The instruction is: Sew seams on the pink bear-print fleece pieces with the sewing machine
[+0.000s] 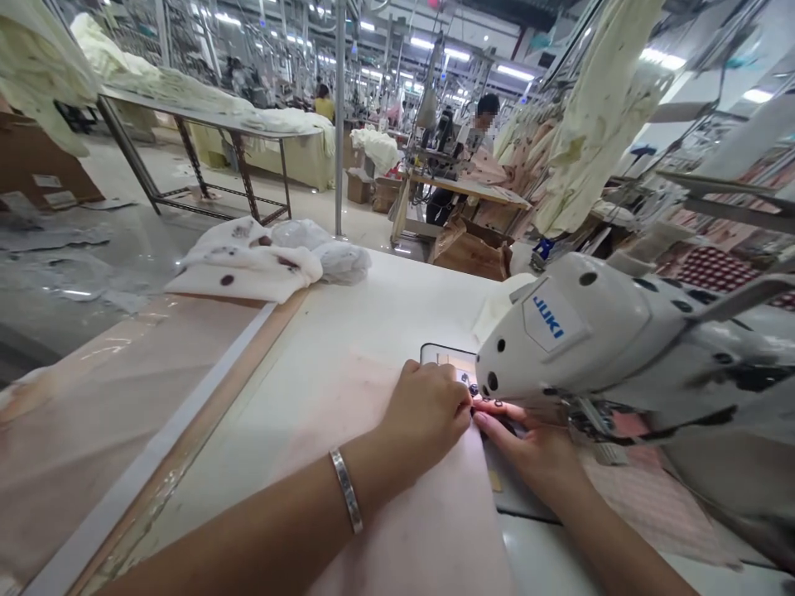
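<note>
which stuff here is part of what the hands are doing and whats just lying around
With the hands:
left hand, resting on the pale pink fabric
right hand, fingertips meeting the left's by the Juki sewing machine head, near its presser foot

Lying about:
bunched white cloth with dark spots
dark-framed flat rectangular object
cream garments hanging at right

the brand juki stands in blue capitals on a pale angled badge (550, 319) on the white sewing machine head (612, 331). the small white labels (50, 189) on the cardboard box (37, 157) at far left are too blurred to read.
</note>
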A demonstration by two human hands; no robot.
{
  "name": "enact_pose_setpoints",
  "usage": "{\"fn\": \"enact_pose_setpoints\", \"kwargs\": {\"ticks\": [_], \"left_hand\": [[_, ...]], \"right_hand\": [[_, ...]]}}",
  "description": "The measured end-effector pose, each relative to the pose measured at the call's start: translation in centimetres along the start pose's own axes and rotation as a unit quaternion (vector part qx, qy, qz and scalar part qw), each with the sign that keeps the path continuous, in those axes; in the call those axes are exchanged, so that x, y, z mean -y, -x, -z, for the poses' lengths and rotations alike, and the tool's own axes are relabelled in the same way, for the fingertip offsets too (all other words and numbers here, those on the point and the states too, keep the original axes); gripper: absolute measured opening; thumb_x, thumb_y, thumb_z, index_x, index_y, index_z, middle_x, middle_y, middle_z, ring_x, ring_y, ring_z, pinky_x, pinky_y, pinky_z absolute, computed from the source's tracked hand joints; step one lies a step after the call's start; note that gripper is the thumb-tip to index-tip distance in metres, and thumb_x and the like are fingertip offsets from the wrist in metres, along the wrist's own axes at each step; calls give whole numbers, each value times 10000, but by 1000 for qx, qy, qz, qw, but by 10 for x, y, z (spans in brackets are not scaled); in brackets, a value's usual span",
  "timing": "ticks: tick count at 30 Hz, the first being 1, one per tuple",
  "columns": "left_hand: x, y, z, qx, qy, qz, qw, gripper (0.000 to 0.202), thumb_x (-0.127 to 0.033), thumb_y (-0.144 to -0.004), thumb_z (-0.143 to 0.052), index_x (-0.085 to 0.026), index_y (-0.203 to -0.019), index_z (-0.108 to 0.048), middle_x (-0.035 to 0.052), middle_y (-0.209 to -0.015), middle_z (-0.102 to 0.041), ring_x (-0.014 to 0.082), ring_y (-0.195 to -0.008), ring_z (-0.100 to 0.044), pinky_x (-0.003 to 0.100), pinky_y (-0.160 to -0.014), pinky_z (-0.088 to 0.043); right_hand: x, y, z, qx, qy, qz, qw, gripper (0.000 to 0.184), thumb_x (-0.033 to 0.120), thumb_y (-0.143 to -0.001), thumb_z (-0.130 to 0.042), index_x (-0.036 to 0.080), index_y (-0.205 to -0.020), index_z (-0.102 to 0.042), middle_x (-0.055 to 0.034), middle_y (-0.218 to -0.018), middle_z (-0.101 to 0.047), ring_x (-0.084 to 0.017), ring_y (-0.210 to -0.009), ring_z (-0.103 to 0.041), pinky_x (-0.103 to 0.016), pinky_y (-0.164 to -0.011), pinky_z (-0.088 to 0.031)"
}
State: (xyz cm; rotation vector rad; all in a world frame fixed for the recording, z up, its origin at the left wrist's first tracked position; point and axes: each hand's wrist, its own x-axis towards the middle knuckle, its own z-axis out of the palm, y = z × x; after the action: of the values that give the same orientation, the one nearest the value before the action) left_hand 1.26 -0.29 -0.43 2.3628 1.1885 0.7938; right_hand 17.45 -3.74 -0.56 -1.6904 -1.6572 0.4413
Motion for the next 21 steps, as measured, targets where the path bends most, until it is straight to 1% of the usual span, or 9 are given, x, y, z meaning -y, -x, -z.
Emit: {"fn": "enact_pose_setpoints", "kwargs": {"ticks": [7, 15, 21], "left_hand": [[2, 2, -3, -10, -1, -12, 1000, 185, -187, -812, -489, -180, -665, -602, -16, -699, -555, 137, -726, -512, 313, -697, -313], [2, 0, -2, -6, -11, -16, 1000, 167, -177, -807, -503, -172, -674, -603, -10, -712, -569, 141, -715, -514, 319, -690, -323], [1, 0, -3, -2, -10, -15, 1000, 173, -192, -820, -512, -183, -682, -617, -11, -713, -569, 142, -725, -514, 325, -700, -322]], "right_hand": [[-6, 3, -7, -6, -8, -17, 1000, 277, 500, -663, -602, 259, -739, -716, -20, -792, -727, -237, -799, -675, -375, -764, -550], [1, 0, 1, 10, -4, -1, 1000, 222, 452, -645, -642, 257, -724, -712, -26, -773, -724, -250, -789, -675, -415, -793, -541], [1, 0, 0, 0, 0, 11, 1000, 164, 409, -645, -643, 272, -703, -711, -9, -759, -726, -244, -770, -677, -397, -759, -552]]}}
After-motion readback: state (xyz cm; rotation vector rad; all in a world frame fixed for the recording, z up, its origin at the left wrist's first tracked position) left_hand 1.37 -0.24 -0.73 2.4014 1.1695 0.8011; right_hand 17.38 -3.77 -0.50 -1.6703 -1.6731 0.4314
